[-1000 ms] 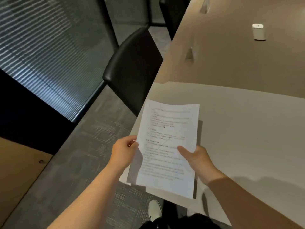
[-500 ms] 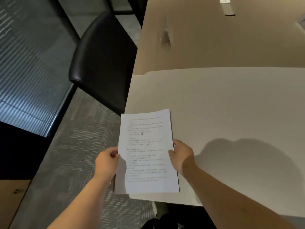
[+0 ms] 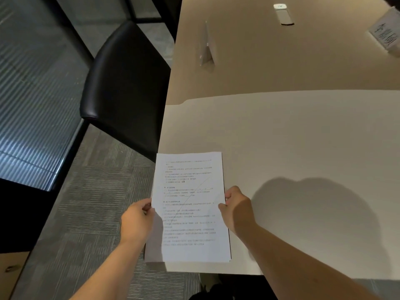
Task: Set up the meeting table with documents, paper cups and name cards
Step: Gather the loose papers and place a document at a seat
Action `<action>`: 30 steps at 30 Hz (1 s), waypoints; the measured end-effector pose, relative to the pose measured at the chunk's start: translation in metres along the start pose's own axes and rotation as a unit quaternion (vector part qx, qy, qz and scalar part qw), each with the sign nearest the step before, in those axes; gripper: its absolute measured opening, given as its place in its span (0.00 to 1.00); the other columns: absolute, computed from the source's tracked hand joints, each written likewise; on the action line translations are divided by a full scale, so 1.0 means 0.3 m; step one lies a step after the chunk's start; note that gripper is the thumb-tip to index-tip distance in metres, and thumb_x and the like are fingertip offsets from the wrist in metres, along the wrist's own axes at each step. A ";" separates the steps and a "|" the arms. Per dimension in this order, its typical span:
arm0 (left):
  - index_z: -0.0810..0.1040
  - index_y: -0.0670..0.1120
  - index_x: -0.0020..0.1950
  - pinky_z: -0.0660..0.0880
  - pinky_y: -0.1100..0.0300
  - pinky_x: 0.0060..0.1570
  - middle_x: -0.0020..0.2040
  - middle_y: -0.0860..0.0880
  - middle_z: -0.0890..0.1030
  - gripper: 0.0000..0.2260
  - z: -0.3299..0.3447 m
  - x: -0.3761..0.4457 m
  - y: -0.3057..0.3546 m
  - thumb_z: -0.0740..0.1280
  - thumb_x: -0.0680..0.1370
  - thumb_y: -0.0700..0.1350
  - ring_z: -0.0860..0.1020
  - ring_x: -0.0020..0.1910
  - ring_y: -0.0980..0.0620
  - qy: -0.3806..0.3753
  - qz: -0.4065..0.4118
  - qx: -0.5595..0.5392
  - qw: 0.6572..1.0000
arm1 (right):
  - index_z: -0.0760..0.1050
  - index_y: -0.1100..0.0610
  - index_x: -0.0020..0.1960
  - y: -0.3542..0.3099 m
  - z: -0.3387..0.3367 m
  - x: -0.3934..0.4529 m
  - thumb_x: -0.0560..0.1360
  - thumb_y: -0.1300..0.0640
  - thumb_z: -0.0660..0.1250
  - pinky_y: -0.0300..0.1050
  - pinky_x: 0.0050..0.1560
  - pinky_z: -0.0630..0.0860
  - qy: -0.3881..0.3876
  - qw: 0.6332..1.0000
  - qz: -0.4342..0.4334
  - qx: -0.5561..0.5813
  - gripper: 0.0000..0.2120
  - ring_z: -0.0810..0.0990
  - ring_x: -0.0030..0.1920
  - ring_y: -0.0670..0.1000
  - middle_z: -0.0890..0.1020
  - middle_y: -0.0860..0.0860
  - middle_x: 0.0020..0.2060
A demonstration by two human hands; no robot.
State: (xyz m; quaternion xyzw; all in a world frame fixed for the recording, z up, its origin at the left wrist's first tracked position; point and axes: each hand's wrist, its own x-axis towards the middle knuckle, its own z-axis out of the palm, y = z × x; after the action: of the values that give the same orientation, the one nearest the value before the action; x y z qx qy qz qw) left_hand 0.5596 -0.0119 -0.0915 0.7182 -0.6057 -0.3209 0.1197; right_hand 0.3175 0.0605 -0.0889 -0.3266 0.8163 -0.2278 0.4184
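I hold a white printed document (image 3: 188, 204) by both long edges over the near left corner of the meeting table (image 3: 292, 137). My left hand (image 3: 137, 221) pinches its left edge, which hangs past the table's side. My right hand (image 3: 237, 210) grips the right edge above the tabletop. A clear name card stand (image 3: 206, 48) stands edge-on farther along the left side. Another name card (image 3: 385, 33) with dark writing shows at the far right edge.
A black chair (image 3: 125, 87) is pushed against the table's left side just beyond the document. A small white device (image 3: 283, 14) lies on the table's far middle. Grey carpet and a glass wall with blinds lie to the left.
The document has turned from slanted to nearly square with the table edge and sits lower and closer to me. The view has shifted right, bringing the far right name card into sight.
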 end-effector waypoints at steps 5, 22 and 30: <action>0.83 0.47 0.54 0.71 0.63 0.34 0.48 0.47 0.82 0.08 0.012 0.006 0.001 0.65 0.80 0.38 0.77 0.39 0.51 -0.008 0.008 0.026 1.000 | 0.72 0.58 0.53 0.019 -0.003 0.005 0.78 0.62 0.65 0.33 0.32 0.67 0.017 1.000 -0.005 -0.016 0.05 0.72 0.34 0.42 0.73 0.45 0.36; 0.80 0.47 0.58 0.73 0.61 0.47 0.51 0.49 0.80 0.09 0.209 -0.231 0.562 0.68 0.79 0.42 0.79 0.48 0.50 -0.079 0.198 0.025 0.977 | 0.75 0.57 0.60 0.158 -0.455 -0.110 0.78 0.60 0.63 0.33 0.39 0.71 0.045 0.998 -0.043 0.013 0.12 0.80 0.42 0.50 0.85 0.55 0.43; 0.80 0.49 0.54 0.67 0.76 0.41 0.51 0.50 0.80 0.05 0.589 -0.434 1.061 0.67 0.80 0.42 0.78 0.48 0.54 -0.127 0.275 -0.005 0.953 | 0.76 0.56 0.59 0.445 -1.004 -0.040 0.76 0.59 0.63 0.31 0.35 0.69 0.066 0.996 -0.053 0.007 0.12 0.77 0.38 0.47 0.80 0.47 0.37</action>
State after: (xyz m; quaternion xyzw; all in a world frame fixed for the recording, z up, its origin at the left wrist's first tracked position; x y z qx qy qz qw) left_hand 0.1921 0.0741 -0.0071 0.4766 -0.7885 -0.3666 0.1291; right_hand 0.0264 0.1901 -0.0040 -0.3506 0.8222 -0.2760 0.3536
